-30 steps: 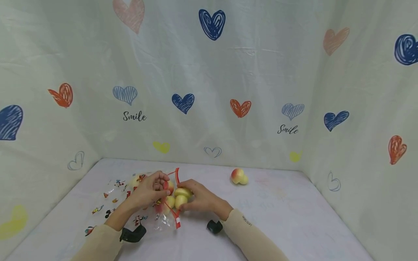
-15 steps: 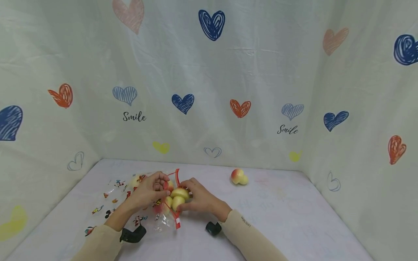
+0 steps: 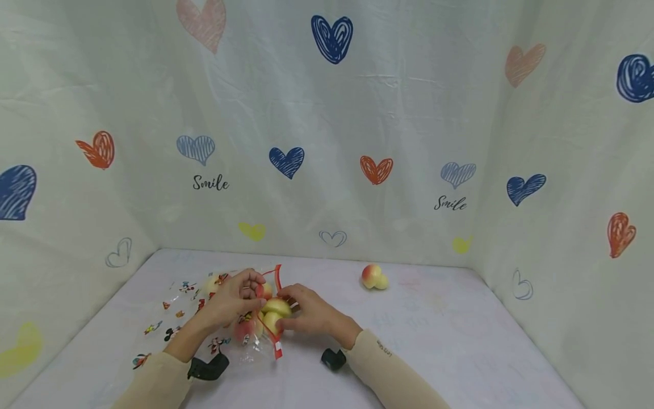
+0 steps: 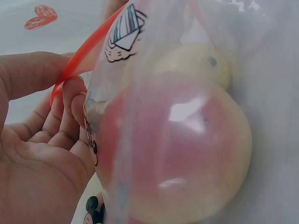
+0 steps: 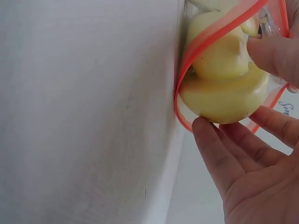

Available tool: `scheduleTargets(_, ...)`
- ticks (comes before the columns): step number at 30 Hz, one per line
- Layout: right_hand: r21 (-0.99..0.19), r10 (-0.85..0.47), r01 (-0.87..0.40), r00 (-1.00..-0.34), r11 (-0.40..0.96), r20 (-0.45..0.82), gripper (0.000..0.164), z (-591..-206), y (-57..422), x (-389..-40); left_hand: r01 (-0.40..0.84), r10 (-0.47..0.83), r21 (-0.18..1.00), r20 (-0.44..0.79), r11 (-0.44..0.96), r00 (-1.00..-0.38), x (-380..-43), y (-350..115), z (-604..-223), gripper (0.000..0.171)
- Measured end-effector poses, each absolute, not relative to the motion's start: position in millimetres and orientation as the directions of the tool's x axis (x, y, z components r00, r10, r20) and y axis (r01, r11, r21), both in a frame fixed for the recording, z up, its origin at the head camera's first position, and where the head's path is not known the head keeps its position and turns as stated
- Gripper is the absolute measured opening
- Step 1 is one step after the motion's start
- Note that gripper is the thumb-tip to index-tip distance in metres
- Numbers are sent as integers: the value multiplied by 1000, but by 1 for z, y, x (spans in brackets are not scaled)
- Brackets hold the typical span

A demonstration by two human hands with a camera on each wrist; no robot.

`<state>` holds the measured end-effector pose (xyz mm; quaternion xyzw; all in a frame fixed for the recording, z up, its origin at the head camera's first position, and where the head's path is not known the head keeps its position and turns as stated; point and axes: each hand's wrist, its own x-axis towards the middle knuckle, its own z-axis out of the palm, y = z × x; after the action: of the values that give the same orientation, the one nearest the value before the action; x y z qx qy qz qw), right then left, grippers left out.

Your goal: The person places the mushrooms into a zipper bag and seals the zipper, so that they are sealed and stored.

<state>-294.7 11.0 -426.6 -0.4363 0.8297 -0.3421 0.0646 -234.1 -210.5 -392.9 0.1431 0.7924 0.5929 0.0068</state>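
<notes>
In the head view my left hand pinches the red-orange zip edge of a clear plastic bag printed with cartoon figures. The left wrist view shows thumb and finger on that edge. Red-and-yellow gourd-shaped fruits lie in the bag. At its mouth sits a yellow gourd-shaped fruit, within the red-rimmed opening. Fairly straight fingers of my right hand touch its rounded end with their tips; the right wrist view shows them spread below it. The far side of the fruit is hidden.
Another red-and-yellow gourd-shaped fruit stands on the white table, right of the bag and farther back. Black wrist mounts hang below the forearms. A white curtain with printed hearts encloses the table's back and sides.
My right hand has moved slightly left, and the yellow gourd-shaped fruit has slid left through the bag's mouth. The left hand stays in place on the edge.
</notes>
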Motion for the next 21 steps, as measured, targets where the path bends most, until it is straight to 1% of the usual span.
scheduleTargets(6, -679, -761, -638, -624, 363, 179, 35, -428, 12, -296, 225, 238, 941, 165, 252, -957, -235, -210, -394, 44)
scheduleTargets(10, -679, -769, -650, -609, 341, 196, 28, -427, 13, -297, 220, 230, 941, 162, 258, -960, -235, -210, -394, 43)
scheduleTargets(21, -693, -797, -673, -554, 259, 241, 24, -428, 11, -298, 221, 222, 937, 163, 270, -961, -235, -209, -393, 41)
